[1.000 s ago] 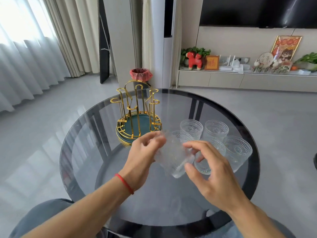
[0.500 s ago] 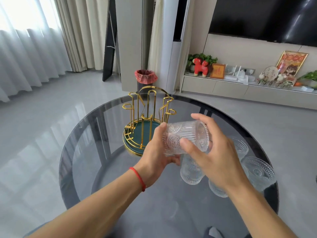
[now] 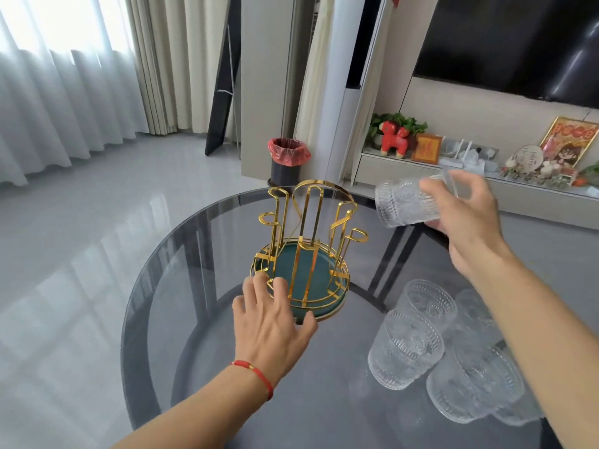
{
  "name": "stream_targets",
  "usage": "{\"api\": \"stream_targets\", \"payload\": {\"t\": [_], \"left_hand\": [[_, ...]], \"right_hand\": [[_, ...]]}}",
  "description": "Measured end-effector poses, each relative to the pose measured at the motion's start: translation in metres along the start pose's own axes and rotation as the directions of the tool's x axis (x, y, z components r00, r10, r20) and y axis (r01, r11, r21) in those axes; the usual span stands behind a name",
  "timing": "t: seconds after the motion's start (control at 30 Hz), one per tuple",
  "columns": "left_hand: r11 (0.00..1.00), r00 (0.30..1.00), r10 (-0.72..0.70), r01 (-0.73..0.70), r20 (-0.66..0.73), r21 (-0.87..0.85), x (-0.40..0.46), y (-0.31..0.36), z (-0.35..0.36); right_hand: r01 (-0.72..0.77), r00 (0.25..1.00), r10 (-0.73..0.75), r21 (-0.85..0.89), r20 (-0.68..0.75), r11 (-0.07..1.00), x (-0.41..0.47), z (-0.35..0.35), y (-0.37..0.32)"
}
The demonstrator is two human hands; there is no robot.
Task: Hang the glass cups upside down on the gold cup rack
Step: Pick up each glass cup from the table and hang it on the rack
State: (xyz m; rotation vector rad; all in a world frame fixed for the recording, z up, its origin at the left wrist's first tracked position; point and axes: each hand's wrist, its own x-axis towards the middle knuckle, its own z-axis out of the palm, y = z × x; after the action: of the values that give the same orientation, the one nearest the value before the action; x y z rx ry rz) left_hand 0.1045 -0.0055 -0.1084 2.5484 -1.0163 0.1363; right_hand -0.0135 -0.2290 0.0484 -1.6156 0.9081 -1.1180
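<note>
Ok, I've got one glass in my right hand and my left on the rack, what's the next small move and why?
Probably tip the glass cup mouth-down and lower it over the nearest right-side prong of the gold cup rack. The right hand holds it on its side, above and right of the rack; no cup hangs yet, and the left hand steadies the base.

The rack [image 3: 306,254] is standing near the middle of the table [image 3: 155,319], with the left hand [image 3: 270,322] lying at its near edge, fingers touching the base. The right hand [image 3: 466,222] is holding a cup [image 3: 402,204] on its side, up to the right of the rack. Other cups [image 3: 405,348] are clustering on the table's near right — under the right forearm.
</note>
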Motion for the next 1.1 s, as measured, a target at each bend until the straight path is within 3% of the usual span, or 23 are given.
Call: {"api": "stream_targets", "payload": {"t": [0.1, 0.3, 0.43, 0.6, 0.73, 0.83, 1.1], "left_hand": [[0.991, 0.985, -0.020, -0.003, 0.171, 0.134, -0.006, 0.003, 0.007], [0.993, 0.972, -0.051, 0.025, 0.229, 0.116, -0.012, 0.008, 0.017], [0.999, 0.972, -0.025, 0.017, 0.234, 0.036, -0.018, 0.003, 0.029], [1.000, 0.974, -0.001, -0.003, 0.228, 0.014, -0.018, 0.005, 0.037], [0.998, 0.977, 0.000, -0.013, 0.213, 0.059, -0.015, 0.006, 0.030], [0.994, 0.967, -0.002, -0.026, 0.256, 0.105, -0.013, 0.008, 0.023], [0.981, 0.928, -0.014, -0.059, 0.372, 0.184, -0.011, 0.015, 0.009]], "right_hand": [[0.012, 0.998, -0.012, 0.001, 0.055, 1.000, 0.035, 0.038, -0.019], [0.096, 0.948, -0.024, -0.217, 0.316, 0.971, 0.067, 0.100, -0.039], [0.236, 0.839, 0.058, -0.456, 0.542, 0.858, 0.066, 0.124, -0.040], [0.291, 0.661, 0.207, -0.501, 0.721, 0.815, 0.066, 0.136, -0.036], [0.326, 0.560, 0.304, -0.542, 0.771, 0.775, 0.071, 0.140, -0.038], [0.338, 0.520, 0.349, -0.563, 0.780, 0.754, 0.070, 0.142, -0.034], [0.204, 0.461, 0.412, -0.545, 0.786, 0.813, 0.065, 0.141, -0.034]]}}
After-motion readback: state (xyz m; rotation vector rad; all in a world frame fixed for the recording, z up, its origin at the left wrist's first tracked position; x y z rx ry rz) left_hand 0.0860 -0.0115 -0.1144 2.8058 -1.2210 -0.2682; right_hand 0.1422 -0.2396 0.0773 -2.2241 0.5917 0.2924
